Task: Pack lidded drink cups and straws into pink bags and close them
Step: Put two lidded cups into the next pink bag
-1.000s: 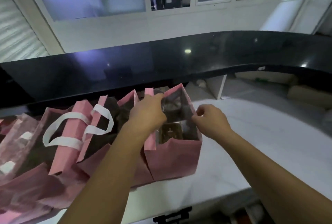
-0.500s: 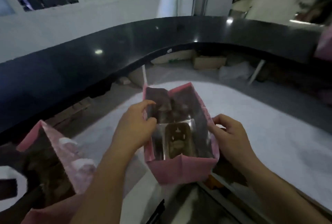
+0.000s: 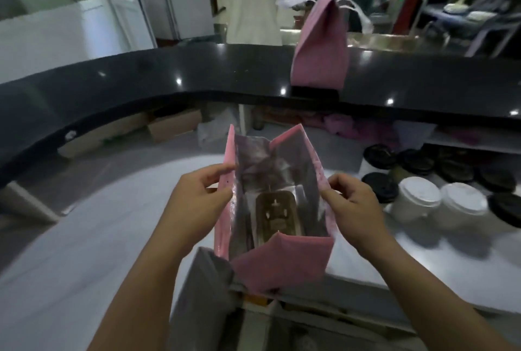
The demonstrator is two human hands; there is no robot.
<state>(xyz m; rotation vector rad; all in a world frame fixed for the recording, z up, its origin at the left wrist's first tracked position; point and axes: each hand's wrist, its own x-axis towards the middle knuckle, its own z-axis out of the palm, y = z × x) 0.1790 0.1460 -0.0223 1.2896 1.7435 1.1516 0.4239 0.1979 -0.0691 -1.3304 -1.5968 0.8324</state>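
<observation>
Pink bag (image 3: 282,266) stands open over the near edge of the pale surface (image 3: 84,238), left hand (image 3: 194,204) and right hand (image 3: 352,209) fingers pinched on its side rims; white-lidded cups (image 3: 420,198) stand just right.

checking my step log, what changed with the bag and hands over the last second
The open pink bag was carried rightward, away from the row of other pink bags, to the spot beside the lidded cups. The left hand shifted its pinch from the far top edge to the left rim; the right hand holds the right rim as before. The bag stayed open, with no cup in it yet.
</observation>
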